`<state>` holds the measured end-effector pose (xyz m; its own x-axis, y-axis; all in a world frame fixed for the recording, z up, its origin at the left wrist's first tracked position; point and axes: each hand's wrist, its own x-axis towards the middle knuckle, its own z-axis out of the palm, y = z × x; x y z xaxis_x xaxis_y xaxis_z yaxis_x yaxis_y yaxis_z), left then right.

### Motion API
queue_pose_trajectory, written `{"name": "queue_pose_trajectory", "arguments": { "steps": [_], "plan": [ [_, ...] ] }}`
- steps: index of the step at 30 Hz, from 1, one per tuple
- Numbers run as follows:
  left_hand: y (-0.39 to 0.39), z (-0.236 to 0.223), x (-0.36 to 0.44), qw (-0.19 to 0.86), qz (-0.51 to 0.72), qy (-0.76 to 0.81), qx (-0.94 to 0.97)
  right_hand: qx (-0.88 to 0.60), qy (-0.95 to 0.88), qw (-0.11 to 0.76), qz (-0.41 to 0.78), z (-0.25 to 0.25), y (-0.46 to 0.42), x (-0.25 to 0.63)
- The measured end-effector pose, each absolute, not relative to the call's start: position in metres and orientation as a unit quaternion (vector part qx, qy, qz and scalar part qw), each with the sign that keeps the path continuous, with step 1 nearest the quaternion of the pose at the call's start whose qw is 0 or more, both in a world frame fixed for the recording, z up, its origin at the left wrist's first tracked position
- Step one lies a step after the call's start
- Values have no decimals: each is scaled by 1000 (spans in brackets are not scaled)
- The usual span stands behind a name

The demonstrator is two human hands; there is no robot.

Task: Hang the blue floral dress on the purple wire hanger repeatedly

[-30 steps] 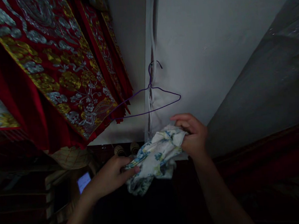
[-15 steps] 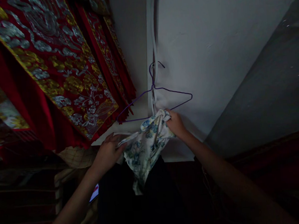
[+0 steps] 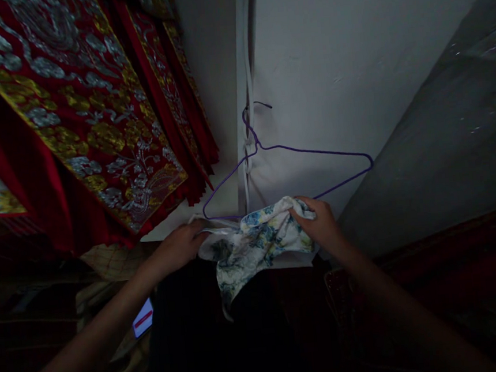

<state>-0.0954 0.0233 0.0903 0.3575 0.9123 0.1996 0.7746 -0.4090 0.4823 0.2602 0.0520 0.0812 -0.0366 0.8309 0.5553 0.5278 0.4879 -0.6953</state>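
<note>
A white garment with a blue, green and yellow floral print (image 3: 257,243) is stretched between my two hands, its lower end hanging free. My left hand (image 3: 181,244) is closed on its left edge. On the other side, my right hand (image 3: 318,220) grips a bunched upper corner, close to the bottom bar of a purple wire hanger (image 3: 314,149). The hanger hangs from a pale strap against the wall, and the cloth covers part of its lower bar. Whether the garment is hooked over that bar I cannot tell.
Red cloth with gold and silver embroidery (image 3: 108,129) hangs at the left. A pale strap (image 3: 245,53) runs down the white wall (image 3: 326,40). Plastic-like sheeting (image 3: 454,116) covers the right side. A lit phone screen (image 3: 143,318) shows at lower left, beside dark slats.
My right hand has moved right and slightly down, spreading the garment wider. The hanger has turned and looks broader, its right end now farther right. The view has shifted a little.
</note>
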Motion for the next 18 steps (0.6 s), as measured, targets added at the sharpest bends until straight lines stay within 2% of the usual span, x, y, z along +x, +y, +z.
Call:
{"name": "queue_pose_trajectory", "arguments": {
  "steps": [6, 11, 15, 18],
  "plan": [
    [29, 132, -76, 55, 346, 478, 805, -459, -687, 524, 210, 85, 39, 242],
    [41, 164, -46, 37, 445, 454, 771, -457, -677, 524, 240, 94, 28, 219],
    [49, 175, -51, -1, 450, 427, 784, -461, -700, 511, 191, 103, 15, 236],
    [54, 180, -62, -11, 447, 420, 790, -517, -620, 577, 121, 116, 15, 270]
  ]
}}
